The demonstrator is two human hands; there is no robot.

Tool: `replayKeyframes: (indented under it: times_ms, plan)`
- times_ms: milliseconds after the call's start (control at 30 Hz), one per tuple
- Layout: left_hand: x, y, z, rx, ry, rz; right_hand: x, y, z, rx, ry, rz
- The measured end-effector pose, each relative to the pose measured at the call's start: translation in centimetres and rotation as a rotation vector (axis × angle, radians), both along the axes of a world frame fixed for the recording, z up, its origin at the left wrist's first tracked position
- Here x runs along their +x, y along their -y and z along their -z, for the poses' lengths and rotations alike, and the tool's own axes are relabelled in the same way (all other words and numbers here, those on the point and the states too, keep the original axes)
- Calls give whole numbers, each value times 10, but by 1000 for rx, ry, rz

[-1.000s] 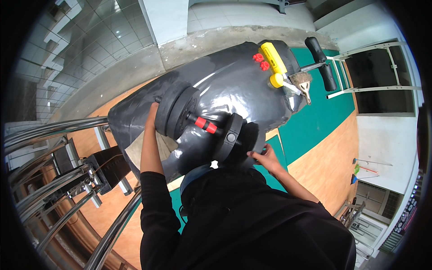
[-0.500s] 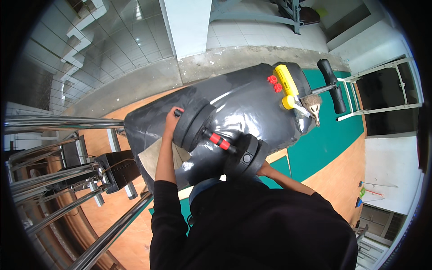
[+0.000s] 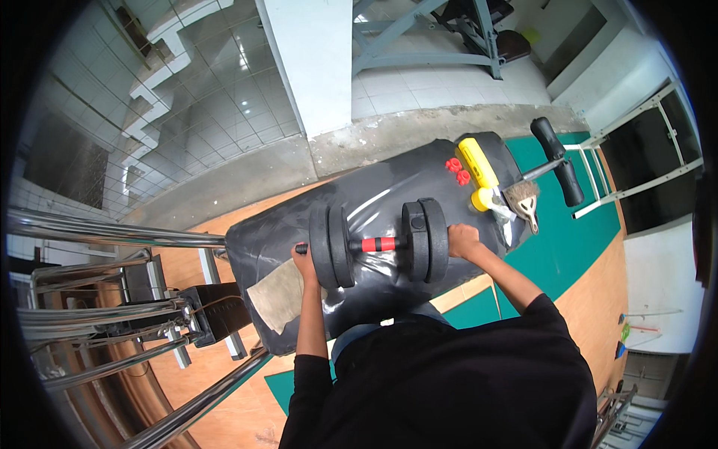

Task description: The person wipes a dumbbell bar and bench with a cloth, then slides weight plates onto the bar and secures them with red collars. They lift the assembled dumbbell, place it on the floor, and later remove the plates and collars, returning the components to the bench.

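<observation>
A dumbbell (image 3: 378,245) with black weight plates and a red and black grip lies crosswise in front of me, over the black padded bench (image 3: 404,172). My left hand (image 3: 304,263) is closed around the bar end that sticks out past the left plates. At the other end my right hand (image 3: 464,241) is closed against the outer right plate; the bar end there is hidden in it. A beige cloth (image 3: 275,298) lies on the bench beside my left forearm. Whether the dumbbell touches the bench cannot be told.
Two red star-shaped collars (image 3: 458,170), a yellow bottle (image 3: 479,162) and a brush (image 3: 526,203) sit at the bench's right end. Beyond them is a padded roller bar (image 3: 557,161). Chrome rails (image 3: 120,228) stand at left, a white metal frame (image 3: 636,183) at right.
The dumbbell has turned from slanting down rightward to nearly level. My right hand has moved up and away from my body with its end; my left hand has shifted slightly nearer.
</observation>
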State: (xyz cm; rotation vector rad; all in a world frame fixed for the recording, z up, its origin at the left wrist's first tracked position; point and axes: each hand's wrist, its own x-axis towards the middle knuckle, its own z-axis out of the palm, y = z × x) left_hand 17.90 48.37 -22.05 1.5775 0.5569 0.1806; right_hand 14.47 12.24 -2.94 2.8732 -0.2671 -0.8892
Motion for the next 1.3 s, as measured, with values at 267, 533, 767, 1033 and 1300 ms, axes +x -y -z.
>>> replayKeyframes:
  times_ms: [267,533,767,1033,1300]
  plan:
    - [-8,-20,-6,-44,-55,-28,36,-7,54,222,219,-162]
    - [-8,-21,-45,-166,-16,-271,24,-15,53,221,265,-172]
    - [-26,-41,-77,-244,-61,-99,23,-24,63,225,267,-147]
    - [-18,98,-218,567,420,131,24,-16,69,238,281,-142]
    - [-20,197,-202,508,253,507,40,13,7,561,-36,-144]
